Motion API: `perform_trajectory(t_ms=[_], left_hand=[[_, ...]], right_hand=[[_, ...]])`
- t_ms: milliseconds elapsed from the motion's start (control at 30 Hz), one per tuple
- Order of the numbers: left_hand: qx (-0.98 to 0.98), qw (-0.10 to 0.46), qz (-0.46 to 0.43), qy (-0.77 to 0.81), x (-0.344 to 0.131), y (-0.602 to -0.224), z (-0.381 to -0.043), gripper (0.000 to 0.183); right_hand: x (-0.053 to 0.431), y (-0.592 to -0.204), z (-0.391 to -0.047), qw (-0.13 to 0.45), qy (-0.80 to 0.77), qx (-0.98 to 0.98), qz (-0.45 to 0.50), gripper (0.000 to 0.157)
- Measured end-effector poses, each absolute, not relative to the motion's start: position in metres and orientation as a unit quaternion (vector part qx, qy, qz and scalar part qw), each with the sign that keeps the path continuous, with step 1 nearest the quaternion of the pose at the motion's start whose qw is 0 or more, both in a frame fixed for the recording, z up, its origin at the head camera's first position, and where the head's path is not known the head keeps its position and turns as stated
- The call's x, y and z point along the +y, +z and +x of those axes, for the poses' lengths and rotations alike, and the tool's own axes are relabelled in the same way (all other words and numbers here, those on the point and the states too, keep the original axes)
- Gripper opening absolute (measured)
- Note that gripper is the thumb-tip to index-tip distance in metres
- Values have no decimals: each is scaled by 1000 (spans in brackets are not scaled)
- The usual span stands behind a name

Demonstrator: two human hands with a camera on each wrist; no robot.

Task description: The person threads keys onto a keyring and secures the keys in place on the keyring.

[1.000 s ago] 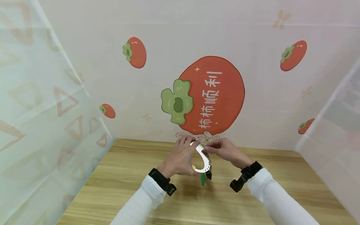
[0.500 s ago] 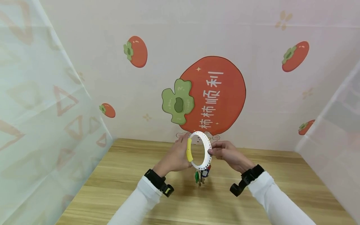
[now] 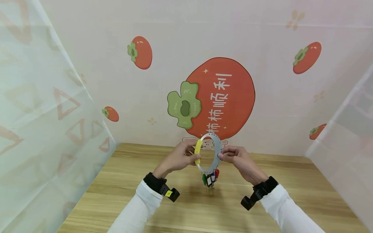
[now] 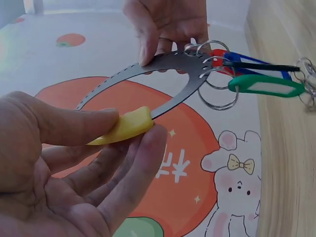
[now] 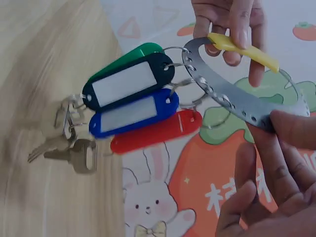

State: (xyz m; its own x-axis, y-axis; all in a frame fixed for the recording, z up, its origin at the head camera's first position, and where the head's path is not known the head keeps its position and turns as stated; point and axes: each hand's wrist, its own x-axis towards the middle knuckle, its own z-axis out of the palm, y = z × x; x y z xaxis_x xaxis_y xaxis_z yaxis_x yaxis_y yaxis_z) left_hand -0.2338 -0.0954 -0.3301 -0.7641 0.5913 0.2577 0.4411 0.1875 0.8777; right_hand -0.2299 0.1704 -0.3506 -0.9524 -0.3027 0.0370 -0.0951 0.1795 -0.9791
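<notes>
A large metal key ring (image 3: 217, 152) with a row of holes along one edge is held up above the table between both hands. My left hand (image 3: 176, 159) pinches its yellow handle sleeve (image 4: 131, 127) between thumb and fingers. On the opposite side, my right hand (image 3: 240, 161) pinches the perforated metal band. From small split rings at the lower end hang a green key tag (image 4: 266, 86), a black key tag (image 5: 126, 81), a blue key tag (image 5: 133, 114) and a red key tag (image 5: 158, 133). Metal keys (image 5: 81, 157) dangle from the tags' far ends.
A wood-grain table (image 3: 140, 200) lies below the hands. Behind it stands a pale backdrop (image 3: 163, 32) printed with persimmons and a rabbit. Pale printed sheets (image 3: 40, 145) close off the left and right sides. Each wrist wears a black strap with a camera.
The key ring has turned upright with its opening facing me, and its tags now hang below. My left hand has shifted from around the ring to the yellow sleeve. My right hand has taken the band.
</notes>
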Motion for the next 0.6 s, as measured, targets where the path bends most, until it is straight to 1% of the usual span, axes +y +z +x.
perform_trajectory(t_ms=[100,233,433,600], left_hand=[[761,74,341,547,-95,-328,-233,22],[752,114,346,549,-96,-325,-232,20],[722,196,355,560,-99,-328,-231,19],[710,252,351,556,-99,-337,-233,18]], right_hand=[[175,-350,-228,87,-615,768,-156,28],[181,-347,-225,104,-587,779,-197,30],[186,-347,-218,162,-563,772,-247,34],[188,-354,-214,218,-570,752,-249,33]])
